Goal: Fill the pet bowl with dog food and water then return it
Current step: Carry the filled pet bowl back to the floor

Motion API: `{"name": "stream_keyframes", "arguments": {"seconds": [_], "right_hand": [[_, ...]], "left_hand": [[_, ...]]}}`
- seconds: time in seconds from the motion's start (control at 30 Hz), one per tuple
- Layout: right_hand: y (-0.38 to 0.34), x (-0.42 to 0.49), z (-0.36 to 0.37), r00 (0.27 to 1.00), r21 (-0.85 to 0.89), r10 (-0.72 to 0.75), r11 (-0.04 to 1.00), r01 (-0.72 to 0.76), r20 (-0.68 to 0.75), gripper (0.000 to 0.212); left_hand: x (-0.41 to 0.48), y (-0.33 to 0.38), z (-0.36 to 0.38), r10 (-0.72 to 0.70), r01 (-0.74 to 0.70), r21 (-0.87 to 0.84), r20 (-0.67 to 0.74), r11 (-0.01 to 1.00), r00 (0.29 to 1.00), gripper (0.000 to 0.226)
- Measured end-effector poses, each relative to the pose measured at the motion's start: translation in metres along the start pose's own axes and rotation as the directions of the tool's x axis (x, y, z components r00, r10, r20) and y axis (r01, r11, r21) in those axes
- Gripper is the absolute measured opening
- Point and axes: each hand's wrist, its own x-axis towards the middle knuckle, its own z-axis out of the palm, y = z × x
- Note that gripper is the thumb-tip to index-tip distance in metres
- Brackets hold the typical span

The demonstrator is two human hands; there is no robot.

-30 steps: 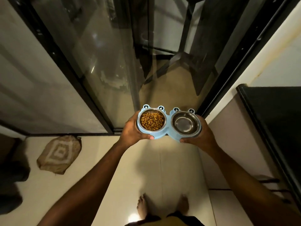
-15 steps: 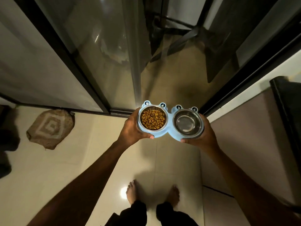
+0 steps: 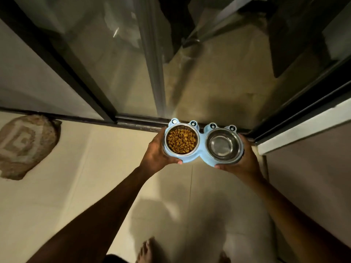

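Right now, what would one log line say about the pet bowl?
left hand: grips pet bowl | right hand: grips it | dog food: left side | right cup: water unclear

The left arm [image 3: 106, 211] and right arm [image 3: 288, 211] are bare along all the length that shows, from the lower edge of the picture up to the left hand [image 3: 156, 154] and right hand [image 3: 242, 161], which are bare as well. At the bottom edge the left foot [image 3: 146, 251] and the toes of the right foot [image 3: 224, 258] are also bare, though blurred. A strip of dark cloth [image 3: 115, 259], too cut off to name the garment, shows just beside the left foot.
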Motion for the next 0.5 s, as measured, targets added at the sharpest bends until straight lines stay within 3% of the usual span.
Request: {"name": "stream_keyframes", "arguments": {"seconds": [0.27, 0.5], "right_hand": [[0.185, 0.012, 0.078, 0.996, -0.019, 0.068, 0.998, -0.067, 0.060, 0.105], [0.276, 0.010, 0.107, 0.991, -0.037, 0.122, 0.992, -0.121, 0.046, 0.117]], "left_hand": [[0.045, -0.172, 0.059, -0.039, 0.039, -0.008, 0.016, 0.999, 0.999, 0.095], [0.066, -0.256, 0.099, -0.050, 0.051, -0.022, 0.034, 0.998, 0.998, 0.094]]}}
